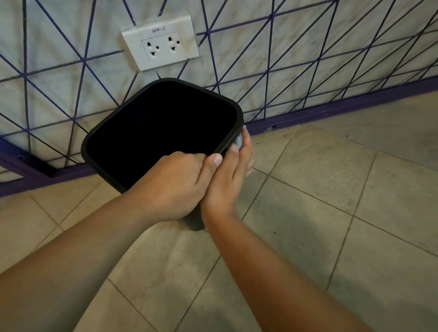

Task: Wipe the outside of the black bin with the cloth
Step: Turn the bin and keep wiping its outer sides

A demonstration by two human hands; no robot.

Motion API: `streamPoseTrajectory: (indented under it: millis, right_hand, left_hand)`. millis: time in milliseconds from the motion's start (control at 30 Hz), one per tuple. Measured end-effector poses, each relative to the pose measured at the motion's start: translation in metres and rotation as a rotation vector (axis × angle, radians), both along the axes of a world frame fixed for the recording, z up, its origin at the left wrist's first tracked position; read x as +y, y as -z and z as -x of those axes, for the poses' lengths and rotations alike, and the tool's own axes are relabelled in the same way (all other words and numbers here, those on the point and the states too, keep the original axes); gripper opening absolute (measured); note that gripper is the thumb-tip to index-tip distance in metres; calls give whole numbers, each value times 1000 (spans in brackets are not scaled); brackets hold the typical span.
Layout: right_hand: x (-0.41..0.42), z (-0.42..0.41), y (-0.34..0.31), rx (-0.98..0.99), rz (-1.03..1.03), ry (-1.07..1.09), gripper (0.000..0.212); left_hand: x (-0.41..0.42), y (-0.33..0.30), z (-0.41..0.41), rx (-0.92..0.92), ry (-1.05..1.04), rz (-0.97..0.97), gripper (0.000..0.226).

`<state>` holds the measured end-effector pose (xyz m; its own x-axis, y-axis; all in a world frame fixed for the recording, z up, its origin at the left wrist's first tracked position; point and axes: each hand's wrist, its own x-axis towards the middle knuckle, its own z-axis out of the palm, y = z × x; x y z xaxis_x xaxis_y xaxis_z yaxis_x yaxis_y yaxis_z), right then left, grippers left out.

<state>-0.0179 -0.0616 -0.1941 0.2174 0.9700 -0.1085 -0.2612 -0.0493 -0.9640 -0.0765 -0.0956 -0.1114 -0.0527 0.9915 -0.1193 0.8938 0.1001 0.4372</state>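
Here the left hand (pixel 172 184) grips the near rim of the black bin (pixel 107 137), fingers curled over it; the right hand (pixel 229 175) presses a barely visible cloth (pixel 239 141) against the bin's right outer wall, on the tiled floor (pixel 345 209) beside the wall

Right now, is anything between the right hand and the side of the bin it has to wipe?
Only the cloth, as it should be: the right hand presses it against the bin just under the rim. The left hand grips the near rim beside it, not in between.
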Motion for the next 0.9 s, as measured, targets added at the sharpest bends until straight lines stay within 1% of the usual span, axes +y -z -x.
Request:
streamPoseTrajectory:
  millis: [67,100,167,200,233,300,367,400,467,500,533,600,700,767,833,900]
  right_hand:
    - [-20,4,5,-18,-102,21,70]
    - [-18,3,13,-13,-112,36,69]
    - [4,-3,24,40,26,41,67]
    - [14,-5,24,83,99,26,65]
    - [18,-5,20,103,124,15,63]
    - [6,-2,1,42,51,37,62]
    - [-9,3,-1,3,-35,74,63]
    - [-9,3,6,4,-30,88,64]
    - [6,-2,18,73,118,72,63]
    - [14,-4,19,113,180,45,63]
    - [18,-6,14,128,195,33,63]
    - [8,-6,-3,82,117,33,61]
    - [-10,1,1,40,34,58,62]
    - [3,-2,16,112,126,83,64]
    - [11,-3,17,151,187,65,56]
    - [-3,-2,3,102,93,45,55]
  left_hand:
    - [-1,0,0,-10,9,0,55]
    - [-1,0,-1,6,8,-6,49]
    - [-1,-2,-4,54,3,-17,40]
    - [-2,-3,-5,58,2,-19,40]
    - [-2,-2,-4,50,3,-15,41]
    - [-1,-3,-2,11,4,-8,48]
    - [-2,-2,-1,-1,6,-3,47]
    - [-2,-2,-2,14,12,-9,42]
    - [-3,-3,-5,35,19,-21,38]
    - [-3,-3,-5,33,15,-20,40]
    - [-3,-3,-4,25,11,-15,44]
    - [-2,-2,-2,2,14,-8,52]
    - [-1,-2,0,36,31,-17,50]
    - [-2,-3,-2,83,40,-31,50]
    - [-2,-2,-1,82,38,-12,53]
    - [-1,-2,1,50,47,5,56]
